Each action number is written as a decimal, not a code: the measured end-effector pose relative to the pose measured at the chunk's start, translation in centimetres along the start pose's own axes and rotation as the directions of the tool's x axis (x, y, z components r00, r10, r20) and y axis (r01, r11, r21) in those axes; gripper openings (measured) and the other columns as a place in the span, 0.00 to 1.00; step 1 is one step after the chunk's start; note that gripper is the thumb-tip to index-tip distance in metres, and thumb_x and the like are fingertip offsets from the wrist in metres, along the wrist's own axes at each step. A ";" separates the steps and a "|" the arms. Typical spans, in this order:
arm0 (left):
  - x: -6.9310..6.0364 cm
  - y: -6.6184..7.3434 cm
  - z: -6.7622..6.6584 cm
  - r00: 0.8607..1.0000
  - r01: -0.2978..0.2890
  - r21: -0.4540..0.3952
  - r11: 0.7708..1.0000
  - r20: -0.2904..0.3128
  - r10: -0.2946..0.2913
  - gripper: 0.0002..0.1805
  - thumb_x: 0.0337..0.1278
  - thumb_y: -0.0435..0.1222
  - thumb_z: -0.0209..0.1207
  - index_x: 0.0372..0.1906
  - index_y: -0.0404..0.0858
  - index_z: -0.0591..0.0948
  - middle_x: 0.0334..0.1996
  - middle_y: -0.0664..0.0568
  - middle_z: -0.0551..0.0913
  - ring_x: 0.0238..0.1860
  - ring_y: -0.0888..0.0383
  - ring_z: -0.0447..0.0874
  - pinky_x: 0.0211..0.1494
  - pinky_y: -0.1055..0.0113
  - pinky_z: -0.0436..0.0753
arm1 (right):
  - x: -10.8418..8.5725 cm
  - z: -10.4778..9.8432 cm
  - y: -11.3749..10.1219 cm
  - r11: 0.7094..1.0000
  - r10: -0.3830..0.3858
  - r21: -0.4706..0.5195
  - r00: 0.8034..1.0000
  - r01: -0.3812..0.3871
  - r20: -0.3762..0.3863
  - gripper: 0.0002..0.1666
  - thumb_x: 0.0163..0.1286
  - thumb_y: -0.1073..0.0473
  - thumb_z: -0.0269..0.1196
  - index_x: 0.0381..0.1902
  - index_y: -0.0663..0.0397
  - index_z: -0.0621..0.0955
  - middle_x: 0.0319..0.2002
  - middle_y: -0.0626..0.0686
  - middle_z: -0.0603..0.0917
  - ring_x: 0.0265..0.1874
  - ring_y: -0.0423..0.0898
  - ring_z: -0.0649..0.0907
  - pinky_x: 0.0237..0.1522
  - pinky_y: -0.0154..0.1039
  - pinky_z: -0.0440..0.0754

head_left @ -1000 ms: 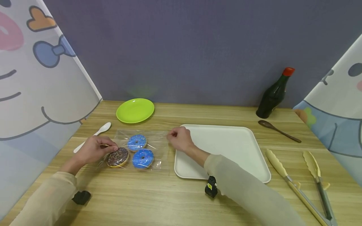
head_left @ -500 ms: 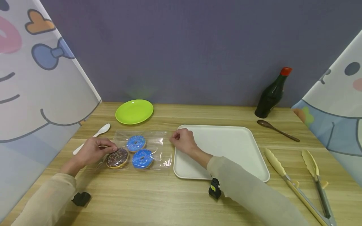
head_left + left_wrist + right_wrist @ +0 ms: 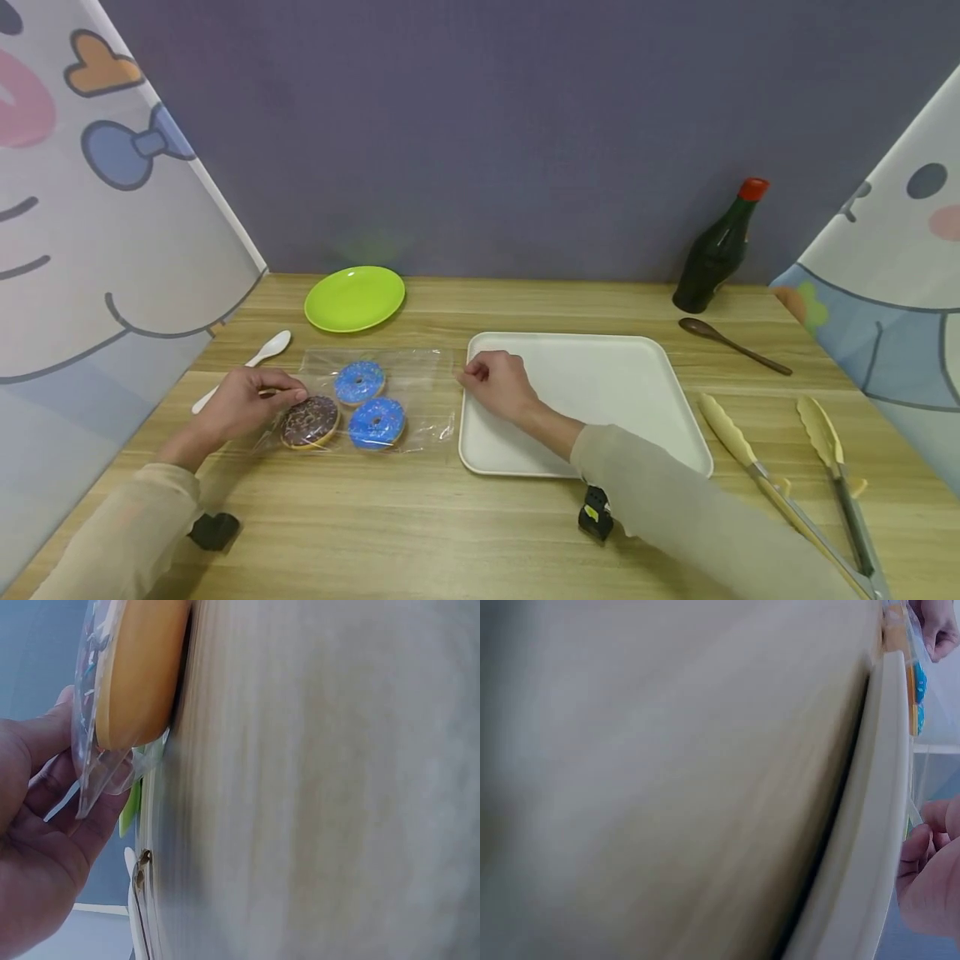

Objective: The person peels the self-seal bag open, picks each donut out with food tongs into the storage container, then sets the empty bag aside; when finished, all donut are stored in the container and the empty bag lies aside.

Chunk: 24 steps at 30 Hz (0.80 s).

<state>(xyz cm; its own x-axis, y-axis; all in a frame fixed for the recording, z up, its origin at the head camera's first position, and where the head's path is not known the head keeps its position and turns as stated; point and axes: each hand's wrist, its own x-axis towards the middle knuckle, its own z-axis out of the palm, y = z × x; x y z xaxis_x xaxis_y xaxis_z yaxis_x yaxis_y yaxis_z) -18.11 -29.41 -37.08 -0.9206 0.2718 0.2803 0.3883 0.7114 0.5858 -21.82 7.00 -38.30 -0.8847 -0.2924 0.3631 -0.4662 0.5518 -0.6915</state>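
Note:
A clear plastic bag (image 3: 422, 392) lies on the wooden table, holding a chocolate donut (image 3: 309, 422) and two blue sprinkled donuts, one behind (image 3: 359, 382) and one in front (image 3: 377, 424). My left hand (image 3: 243, 408) pinches the bag's left end beside the chocolate donut. In the left wrist view the clear film (image 3: 88, 784) runs between thumb and fingers. At the bag's right edge, above the left rim of a white tray (image 3: 600, 400), my right hand (image 3: 504, 387) has thumb and index finger together. The right wrist view shows a thin clear edge (image 3: 915, 812) at those fingertips.
A green plate (image 3: 355, 298) sits behind the bag, and a white spoon (image 3: 272, 346) lies to its left. On the right are a dark bottle with a red cap (image 3: 712, 254), a brown wooden spoon (image 3: 731, 342) and open tongs (image 3: 780, 500).
My right hand has moved slightly right and toward me, further over the tray's left rim. The left hand and the donuts stay put, while the bag's right side has shifted its folds.

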 end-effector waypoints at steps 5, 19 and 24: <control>0.1 -0.1 0.0 1.000 0.004 -0.034 0.999 0.001 -0.004 0.02 0.54 0.29 0.65 0.30 0.38 0.87 0.29 0.52 0.85 0.32 0.68 0.80 0.31 0.74 0.80 | -2.1 -1.8 0.1 0.998 -0.050 0.031 0.998 0.049 0.030 0.05 0.57 0.67 0.67 0.23 0.56 0.82 0.20 0.44 0.79 0.20 0.37 0.74 0.24 0.31 0.75; -0.1 -0.4 -0.1 0.998 0.061 -0.099 0.993 0.021 -0.059 0.04 0.58 0.31 0.63 0.34 0.33 0.86 0.32 0.50 0.85 0.34 0.69 0.79 0.33 0.75 0.78 | -10.0 -7.5 2.2 0.969 -0.246 0.037 0.968 0.244 0.055 0.09 0.56 0.71 0.65 0.25 0.51 0.81 0.23 0.38 0.76 0.21 0.34 0.73 0.21 0.29 0.75; 0.0 -0.5 0.1 0.998 0.065 -0.078 0.995 0.015 -0.064 0.04 0.59 0.31 0.62 0.34 0.33 0.85 0.31 0.50 0.85 0.34 0.70 0.78 0.35 0.77 0.76 | -12.6 -9.7 2.9 0.946 -0.325 -0.002 0.945 0.325 0.030 0.13 0.54 0.72 0.67 0.29 0.48 0.81 0.25 0.37 0.76 0.21 0.33 0.73 0.20 0.24 0.73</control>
<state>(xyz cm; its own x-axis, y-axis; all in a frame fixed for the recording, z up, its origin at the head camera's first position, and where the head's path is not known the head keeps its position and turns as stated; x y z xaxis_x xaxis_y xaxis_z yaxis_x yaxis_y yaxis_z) -18.33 -29.69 -37.39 -0.9442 0.2356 0.2304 0.3295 0.6745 0.6606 -12.07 19.87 -38.80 -0.6849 -0.4789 0.5492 -0.7283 0.4288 -0.5345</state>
